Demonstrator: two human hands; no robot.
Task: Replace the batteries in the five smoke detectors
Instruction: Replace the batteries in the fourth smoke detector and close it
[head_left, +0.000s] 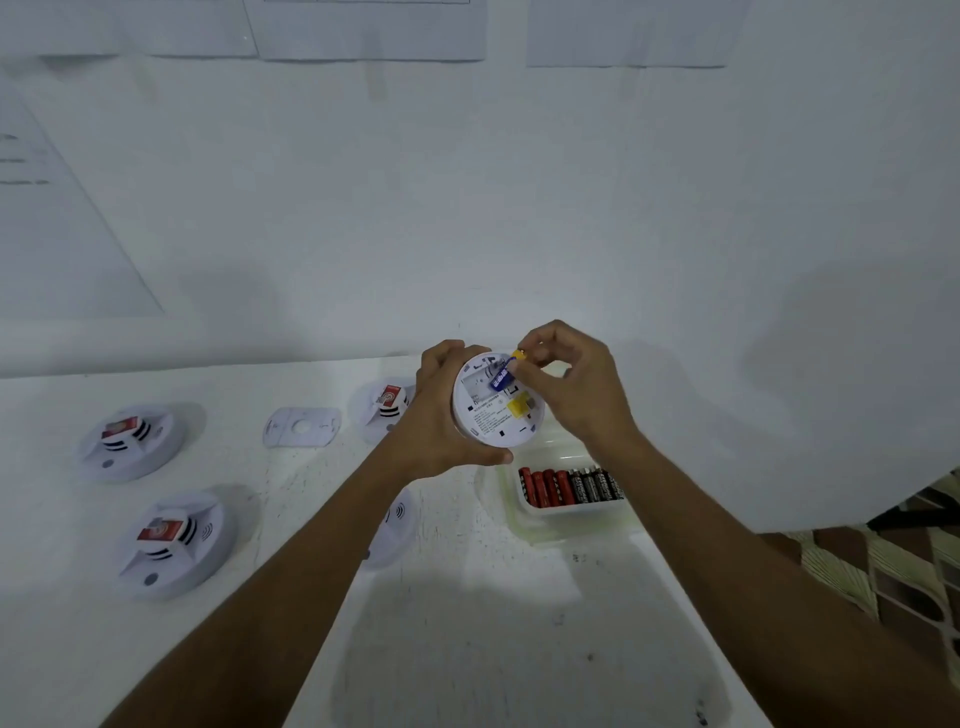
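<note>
The smoke detector in hand (491, 415) is held up off the table, back side facing the camera, above the far right part of the tabletop. The left hand (436, 415) grips it, fingers curled round its rim. The right hand (569, 379) pinches one blue battery (503, 375) with a yellow end between thumb and fingertips, at the detector's open compartment. One yellow tab (519, 406) sits on the same back face.

Below it, near the table's (467, 649) right edge, a clear tray (524, 530) holds a row of batteries (569, 486): four red and what look like four dark.

Four more detectors lie on the table: two toward the left edge (132, 441) (174, 543), one by the far edge (384, 408), and one partly hidden under the left forearm (397, 525). One flat mounting plate (301, 427) lies by the far edge.
</note>
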